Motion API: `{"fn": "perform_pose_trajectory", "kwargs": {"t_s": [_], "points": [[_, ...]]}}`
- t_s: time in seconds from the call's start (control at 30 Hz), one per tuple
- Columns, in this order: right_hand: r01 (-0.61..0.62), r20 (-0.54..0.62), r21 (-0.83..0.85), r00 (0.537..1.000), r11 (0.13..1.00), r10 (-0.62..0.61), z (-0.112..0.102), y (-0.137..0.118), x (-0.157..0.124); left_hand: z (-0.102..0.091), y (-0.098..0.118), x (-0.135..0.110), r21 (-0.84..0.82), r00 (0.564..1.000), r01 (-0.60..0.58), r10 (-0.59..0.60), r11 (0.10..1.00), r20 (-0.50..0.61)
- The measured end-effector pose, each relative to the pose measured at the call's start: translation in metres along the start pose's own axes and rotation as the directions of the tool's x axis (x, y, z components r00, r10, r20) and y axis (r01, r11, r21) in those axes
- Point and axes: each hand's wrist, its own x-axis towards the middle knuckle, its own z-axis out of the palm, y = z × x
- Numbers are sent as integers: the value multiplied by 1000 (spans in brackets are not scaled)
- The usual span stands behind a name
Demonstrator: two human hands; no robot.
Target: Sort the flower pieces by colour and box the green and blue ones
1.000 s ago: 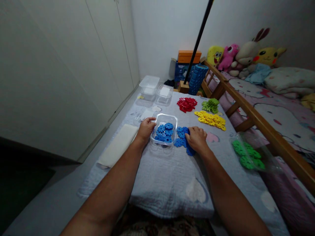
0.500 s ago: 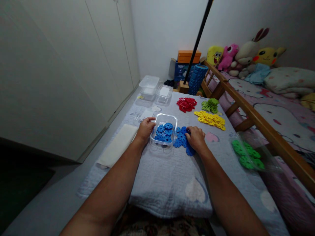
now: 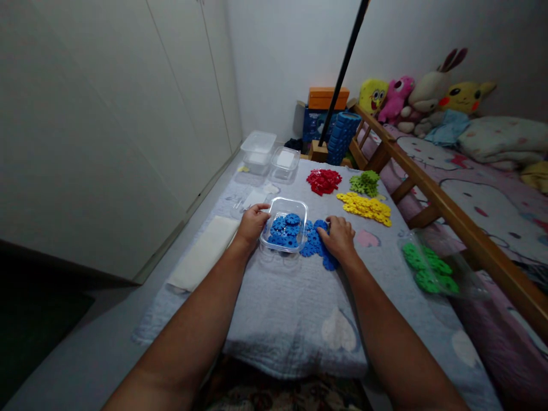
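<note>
A clear plastic container [image 3: 284, 201] with blue snowflake discs [image 3: 286, 233] inside sits in front of me. My left hand [image 3: 254, 222] grips its left wall, thumb and fingers at the rim. Just right of it lies a loose pile of blue snowflake discs [image 3: 311, 244]. My right hand [image 3: 339, 235] is at the right side of that pile, thumb and forefinger closed around a blue snowflake disc [image 3: 320, 225]; its other fingers are curled and partly hidden.
Red [image 3: 324, 181], light green [image 3: 365, 183] and yellow discs [image 3: 363, 209] lie in piles at the back right. A clear box with green discs [image 3: 430, 268] stands at the right edge. Clear containers [image 3: 258, 151] stand at the back left, near a folded cream cloth [image 3: 203, 254].
My right thumb has shifted slightly left over the blue pile, and the forefinger has spread up around a disc. The left hand and the container stay in place.
</note>
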Motion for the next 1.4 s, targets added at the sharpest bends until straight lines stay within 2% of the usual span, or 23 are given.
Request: {"fn": "perform_pose_trajectory", "kwargs": {"t_s": [0.17,0.47,0.7,1.07,1.27,1.4], "points": [[6,31,-28,1000,1000,-5,0,0,1,1,1,-1,-27,1000,23,-22,999,17],[-7,3,60,1000,998,7,3,2,3,1,1,0,-11,1000,12,-12,1000,3],[-7,39,12,999,1000,7,2,-1,5,0,0,0,-8,1000,16,-16,1000,-4],[5,-30,183,1000,983,1,5,5,8,0,-2,2,1,1000,-2,2,1000,4],[11,-86,210,996,978,7,1,8,8,0,-2,1,0,1000,-1,1,1000,16],[59,-96,241,995,969,-36,-2,11,8,0,-1,0,-5,1000,-1,1,1000,8]]}}
